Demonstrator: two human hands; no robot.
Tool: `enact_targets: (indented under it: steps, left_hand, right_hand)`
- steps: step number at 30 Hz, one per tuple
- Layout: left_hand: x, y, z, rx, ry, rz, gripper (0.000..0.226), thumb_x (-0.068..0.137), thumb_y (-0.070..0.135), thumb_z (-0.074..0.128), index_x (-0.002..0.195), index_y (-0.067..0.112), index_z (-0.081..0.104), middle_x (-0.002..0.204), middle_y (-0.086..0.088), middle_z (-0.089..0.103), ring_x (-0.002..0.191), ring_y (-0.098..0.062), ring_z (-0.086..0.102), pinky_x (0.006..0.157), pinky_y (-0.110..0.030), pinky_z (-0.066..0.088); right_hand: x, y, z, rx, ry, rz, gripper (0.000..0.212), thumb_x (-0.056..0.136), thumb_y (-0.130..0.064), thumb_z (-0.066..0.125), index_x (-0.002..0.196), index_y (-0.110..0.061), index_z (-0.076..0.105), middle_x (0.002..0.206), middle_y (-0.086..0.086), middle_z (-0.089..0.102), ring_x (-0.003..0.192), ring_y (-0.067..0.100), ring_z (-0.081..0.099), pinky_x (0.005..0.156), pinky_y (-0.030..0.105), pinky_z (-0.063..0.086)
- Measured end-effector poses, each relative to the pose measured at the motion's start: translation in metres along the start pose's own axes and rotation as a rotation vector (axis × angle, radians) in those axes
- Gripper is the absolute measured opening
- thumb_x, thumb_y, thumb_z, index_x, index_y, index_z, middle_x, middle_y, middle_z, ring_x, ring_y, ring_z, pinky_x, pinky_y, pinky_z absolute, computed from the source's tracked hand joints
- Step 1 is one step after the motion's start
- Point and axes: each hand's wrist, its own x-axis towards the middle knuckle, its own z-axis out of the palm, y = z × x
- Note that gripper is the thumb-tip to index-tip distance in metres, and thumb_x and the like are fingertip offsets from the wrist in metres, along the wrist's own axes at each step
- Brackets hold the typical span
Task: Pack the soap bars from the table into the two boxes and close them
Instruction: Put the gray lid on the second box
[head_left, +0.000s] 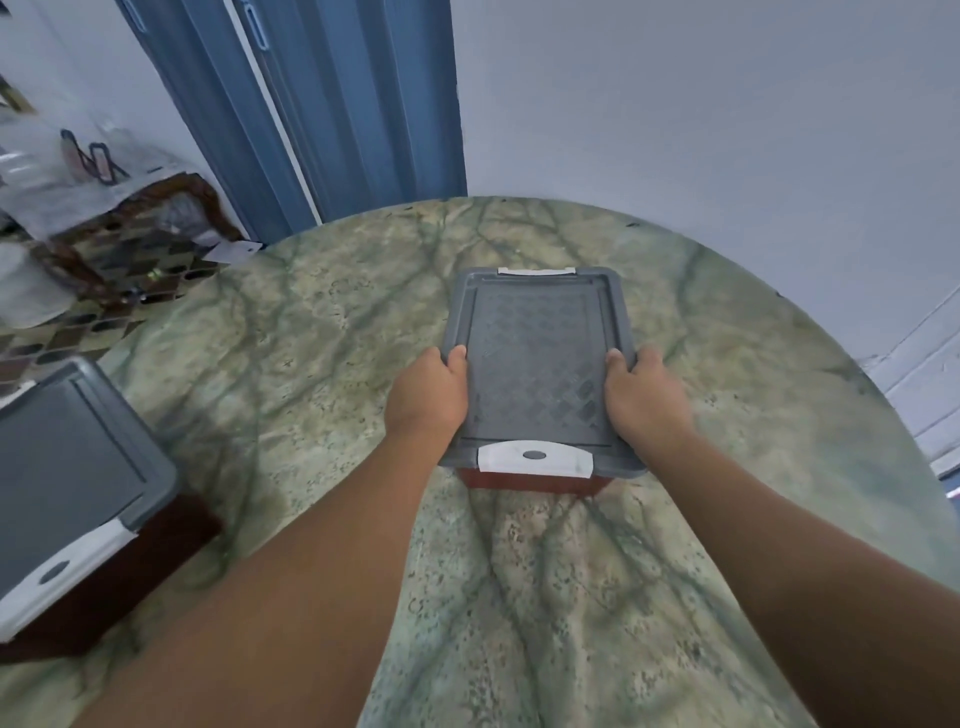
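A red box with a grey lid (537, 358) and white latches stands in the middle of the green marble table (322, 332), lid on. My left hand (428, 392) grips the lid's left edge, thumb on top. My right hand (647, 392) grips the right edge the same way. A second red box with a grey lid (67, 467) sits at the table's left edge, lid on, apart from both hands. No soap bars are visible on the table.
A dark wooden chair (130, 234) with clutter stands behind the table at the left, over a patterned floor. Blue folding doors (322, 104) and a pale wall lie beyond the table's far edge.
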Motion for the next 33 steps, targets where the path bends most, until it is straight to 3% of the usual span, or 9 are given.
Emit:
enact_targets:
  steps: [3,6,10,16,19,25,27,30,33]
  left_hand:
    - [-0.014,0.001,-0.009,0.001,0.122,0.032,0.039,0.104,0.049,0.043,0.102,0.011,0.048,0.089,-0.004,0.053,0.074,-0.025,0.054,0.059,-0.035,0.036]
    - [-0.033,-0.011,-0.015,-0.053,0.273,0.179,0.040,0.096,0.046,0.062,0.111,0.014,0.044,0.103,-0.004,0.043,0.083,-0.024,0.051,0.064,-0.034,0.042]
    - [-0.054,-0.046,-0.047,-0.039,0.347,0.245,0.050,0.092,0.049,0.066,0.121,0.013,0.047,0.115,-0.010,0.046,0.095,-0.027,0.052,0.072,-0.039,0.051]
    - [-0.080,-0.132,-0.145,0.035,0.503,0.098,0.049,0.092,0.046,0.066,0.125,0.014,0.049,0.123,-0.013,0.043,0.110,-0.028,0.045,0.087,-0.037,0.045]
    - [-0.098,-0.188,-0.184,0.073,0.535,0.008,0.047,0.094,0.043,0.065,0.126,0.013,0.049,0.124,-0.013,0.042,0.108,-0.027,0.041,0.084,-0.031,0.035]
    - [-0.119,-0.299,-0.210,0.043,0.620,-0.325,0.053,0.093,0.046,0.066,0.125,0.008,0.048,0.131,-0.021,0.043,0.118,-0.039,0.039,0.099,-0.042,0.029]
    - [-0.117,-0.322,-0.217,-0.072,0.585,-0.519,0.059,0.095,0.046,0.064,0.130,0.004,0.043,0.138,-0.024,0.039,0.126,-0.041,0.036,0.103,-0.045,0.026]
    - [-0.107,-0.342,-0.216,-0.375,0.493,-0.659,0.058,0.101,0.041,0.058,0.134,-0.002,0.038,0.143,-0.024,0.042,0.131,-0.040,0.041,0.102,-0.041,0.029]
    - [-0.100,-0.346,-0.206,-0.583,0.477,-0.646,0.045,0.108,0.037,0.043,0.133,0.000,0.042,0.124,-0.015,0.060,0.111,-0.034,0.059,0.082,-0.036,0.040]
  right_hand:
    - [-0.012,-0.004,-0.002,-0.006,0.087,-0.020,0.036,0.106,-0.039,0.044,0.122,-0.008,0.043,0.127,0.023,0.054,0.107,0.042,0.055,0.086,0.044,0.040]
    - [-0.026,-0.005,0.000,-0.182,0.290,-0.190,0.043,0.096,-0.025,0.057,0.132,-0.005,0.045,0.133,0.027,0.045,0.118,0.045,0.044,0.099,0.047,0.031]
    - [-0.058,-0.029,0.012,-0.201,0.403,-0.482,0.043,0.089,-0.023,0.067,0.128,-0.009,0.055,0.120,0.024,0.049,0.109,0.041,0.045,0.092,0.045,0.030]
    - [-0.131,-0.108,0.074,0.043,-0.001,-0.539,0.030,0.096,-0.021,0.060,0.124,-0.014,0.056,0.125,0.016,0.050,0.113,0.039,0.048,0.098,0.043,0.037]
    - [-0.171,-0.146,0.117,0.063,-0.233,-0.515,0.027,0.097,-0.027,0.054,0.122,-0.020,0.054,0.122,0.005,0.051,0.107,0.023,0.053,0.092,0.035,0.041]
    - [-0.228,-0.206,0.204,0.014,-0.479,-0.457,0.035,0.098,-0.034,0.048,0.130,-0.020,0.051,0.129,0.002,0.049,0.102,0.018,0.055,0.082,0.036,0.048]
    - [-0.237,-0.223,0.228,-0.021,-0.546,-0.434,0.042,0.097,-0.036,0.045,0.133,-0.016,0.049,0.132,0.007,0.050,0.106,0.023,0.056,0.083,0.038,0.050]
    - [-0.242,-0.245,0.259,-0.115,-0.592,-0.407,0.031,0.104,-0.029,0.042,0.125,-0.007,0.050,0.118,0.008,0.055,0.093,0.023,0.060,0.067,0.032,0.047]
    - [-0.242,-0.254,0.282,-0.263,-0.525,-0.393,0.051,0.107,-0.038,0.038,0.144,-0.003,0.041,0.136,0.018,0.055,0.118,0.037,0.059,0.086,0.039,0.049]
